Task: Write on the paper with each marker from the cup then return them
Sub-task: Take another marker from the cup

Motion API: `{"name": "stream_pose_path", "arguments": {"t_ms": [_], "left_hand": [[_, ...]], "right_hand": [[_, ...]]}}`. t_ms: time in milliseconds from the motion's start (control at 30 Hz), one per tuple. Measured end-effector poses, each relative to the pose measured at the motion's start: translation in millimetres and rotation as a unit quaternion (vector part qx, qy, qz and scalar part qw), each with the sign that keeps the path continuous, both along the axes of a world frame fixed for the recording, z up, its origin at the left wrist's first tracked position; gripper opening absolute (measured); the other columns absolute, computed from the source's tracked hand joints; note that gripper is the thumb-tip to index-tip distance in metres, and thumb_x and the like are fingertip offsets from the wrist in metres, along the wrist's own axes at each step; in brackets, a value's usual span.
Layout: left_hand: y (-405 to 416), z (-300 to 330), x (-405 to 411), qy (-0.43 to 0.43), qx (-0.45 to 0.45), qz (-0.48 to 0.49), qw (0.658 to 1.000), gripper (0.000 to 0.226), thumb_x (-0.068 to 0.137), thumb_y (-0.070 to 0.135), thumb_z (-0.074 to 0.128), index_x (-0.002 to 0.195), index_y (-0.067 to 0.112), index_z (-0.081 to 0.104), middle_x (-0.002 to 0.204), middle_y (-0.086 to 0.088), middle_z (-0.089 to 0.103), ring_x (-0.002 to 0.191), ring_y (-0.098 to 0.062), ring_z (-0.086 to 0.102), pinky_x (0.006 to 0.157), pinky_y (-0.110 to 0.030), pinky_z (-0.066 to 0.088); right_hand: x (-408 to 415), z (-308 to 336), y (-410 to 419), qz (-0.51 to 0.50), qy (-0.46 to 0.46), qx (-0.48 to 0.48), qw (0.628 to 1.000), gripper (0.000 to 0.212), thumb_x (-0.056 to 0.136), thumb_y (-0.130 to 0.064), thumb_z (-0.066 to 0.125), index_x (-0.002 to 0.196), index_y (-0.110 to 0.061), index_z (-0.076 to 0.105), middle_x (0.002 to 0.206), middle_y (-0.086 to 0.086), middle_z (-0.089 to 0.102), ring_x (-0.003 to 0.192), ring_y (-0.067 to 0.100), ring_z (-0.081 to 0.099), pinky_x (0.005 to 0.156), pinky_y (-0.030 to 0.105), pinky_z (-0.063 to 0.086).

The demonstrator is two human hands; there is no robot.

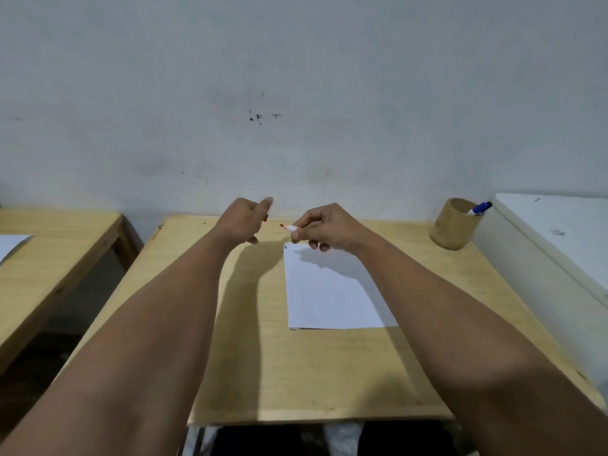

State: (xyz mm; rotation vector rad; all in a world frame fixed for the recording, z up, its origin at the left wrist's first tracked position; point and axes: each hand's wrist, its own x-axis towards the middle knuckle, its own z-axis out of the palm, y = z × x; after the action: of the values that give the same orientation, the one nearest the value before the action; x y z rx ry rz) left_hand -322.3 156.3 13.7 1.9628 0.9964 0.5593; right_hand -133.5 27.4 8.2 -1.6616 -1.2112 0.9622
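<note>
A white sheet of paper (329,291) lies on the wooden desk (296,373), with a small dark mark at its far left corner. My right hand (324,227) hovers over the paper's far edge, holding an uncapped red marker (289,228) whose red tip points left. My left hand (245,218) is just left of that tip, fingers curled, with what may be the marker's cap inside; the cap is mostly hidden. A brown wooden cup (454,228) stands at the desk's far right corner with a blue marker (479,209) sticking out of it.
A second wooden desk (49,258) with a sheet of paper sits to the left across a gap. A white cabinet (552,245) abuts the right side, close to the cup. A grey wall rises right behind the desk.
</note>
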Motion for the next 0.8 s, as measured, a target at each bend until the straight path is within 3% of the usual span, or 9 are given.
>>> {"name": "stream_pose_path", "arguments": {"t_ms": [133, 267, 333, 433, 533, 600, 667, 733, 800], "left_hand": [[29, -21, -23, 0.158, 0.174, 0.085, 0.968, 0.070, 0.104, 0.056, 0.038, 0.069, 0.001, 0.063, 0.076, -0.015, 0.069, 0.073, -0.037, 0.066, 0.068, -0.038, 0.050], [16, -55, -3, 0.338, 0.303, 0.023, 0.891, 0.059, 0.103, 0.060, 0.029, 0.071, 0.019, 0.058, 0.087, -0.005, 0.069, 0.079, -0.029, 0.062, 0.069, -0.034, 0.044], [14, -67, -3, 0.375, 0.347, -0.003, 0.860, 0.057, 0.102, 0.060, 0.027, 0.072, 0.020, 0.055, 0.090, -0.004, 0.070, 0.081, -0.028, 0.067, 0.067, -0.033, 0.042], [18, -70, -3, 0.398, 0.346, -0.017, 0.849, 0.062, 0.101, 0.063, 0.024, 0.073, 0.020, 0.058, 0.089, -0.002, 0.072, 0.077, -0.026, 0.063, 0.066, -0.032, 0.043], [14, -65, -1, 0.391, 0.321, 0.000, 0.863, 0.071, 0.093, 0.076, 0.021, 0.086, 0.020, 0.064, 0.091, 0.001, 0.070, 0.085, -0.026, 0.067, 0.071, -0.034, 0.046], [11, -64, -9, 0.332, 0.315, 0.049, 0.888, 0.072, 0.089, 0.081, 0.017, 0.098, 0.020, 0.054, 0.091, 0.002, 0.066, 0.088, -0.029, 0.067, 0.071, -0.038, 0.048], [2, -65, -18, 0.205, 0.347, 0.071, 0.912, 0.061, 0.093, 0.077, 0.025, 0.100, 0.021, 0.051, 0.094, 0.002, 0.064, 0.087, -0.028, 0.065, 0.069, -0.040, 0.050], [-19, -67, -25, 0.098, 0.410, -0.002, 0.907, 0.053, 0.094, 0.068, 0.039, 0.105, 0.021, 0.060, 0.100, 0.004, 0.065, 0.091, -0.026, 0.062, 0.071, -0.040, 0.050], [-48, -75, -28, 0.075, 0.421, -0.096, 0.899, 0.056, 0.092, 0.066, 0.047, 0.122, 0.022, 0.064, 0.122, 0.005, 0.066, 0.108, -0.025, 0.060, 0.086, -0.042, 0.048]], "right_hand": [[50, -16, -12, -0.104, 0.052, -0.004, 0.993, 0.014, 0.096, -0.006, 0.078, 0.106, -0.009, 0.069, 0.091, 0.013, 0.081, 0.060, 0.018, 0.057, 0.048, 0.025, 0.040], [56, -20, -2, -0.146, 0.143, 0.042, 0.978, 0.015, 0.105, -0.006, 0.066, 0.105, -0.017, 0.056, 0.088, 0.014, 0.079, 0.055, 0.018, 0.066, 0.057, 0.031, 0.056], [52, -21, 1, -0.145, 0.203, 0.063, 0.966, 0.013, 0.107, -0.003, 0.061, 0.102, -0.015, 0.064, 0.090, 0.014, 0.078, 0.060, 0.020, 0.070, 0.061, 0.034, 0.061], [48, -20, -1, -0.149, 0.350, 0.080, 0.921, 0.030, 0.107, -0.002, 0.046, 0.113, -0.011, 0.073, 0.102, 0.017, 0.081, 0.073, 0.025, 0.078, 0.063, 0.033, 0.065], [46, -21, -3, -0.153, 0.445, 0.114, 0.875, 0.033, 0.106, 0.000, 0.047, 0.123, -0.010, 0.073, 0.109, 0.017, 0.081, 0.085, 0.027, 0.080, 0.065, 0.031, 0.064], [43, -24, -3, -0.162, 0.430, 0.126, 0.879, 0.030, 0.103, 0.003, 0.056, 0.122, -0.014, 0.072, 0.103, 0.011, 0.081, 0.081, 0.022, 0.080, 0.060, 0.027, 0.061], [37, -26, -2, -0.190, 0.369, 0.117, 0.902, 0.012, 0.103, -0.013, 0.066, 0.112, -0.018, 0.072, 0.091, 0.005, 0.077, 0.067, 0.014, 0.074, 0.053, 0.023, 0.051], [29, -25, 1, -0.229, 0.317, 0.099, 0.915, 0.024, 0.105, -0.041, 0.065, 0.101, -0.019, 0.074, 0.074, 0.000, 0.070, 0.053, 0.009, 0.060, 0.049, 0.021, 0.040], [20, -25, 6, -0.262, 0.268, 0.096, 0.922, 0.033, 0.107, -0.043, 0.058, 0.100, -0.017, 0.077, 0.064, 0.001, 0.067, 0.046, 0.010, 0.051, 0.050, 0.023, 0.036]]}}
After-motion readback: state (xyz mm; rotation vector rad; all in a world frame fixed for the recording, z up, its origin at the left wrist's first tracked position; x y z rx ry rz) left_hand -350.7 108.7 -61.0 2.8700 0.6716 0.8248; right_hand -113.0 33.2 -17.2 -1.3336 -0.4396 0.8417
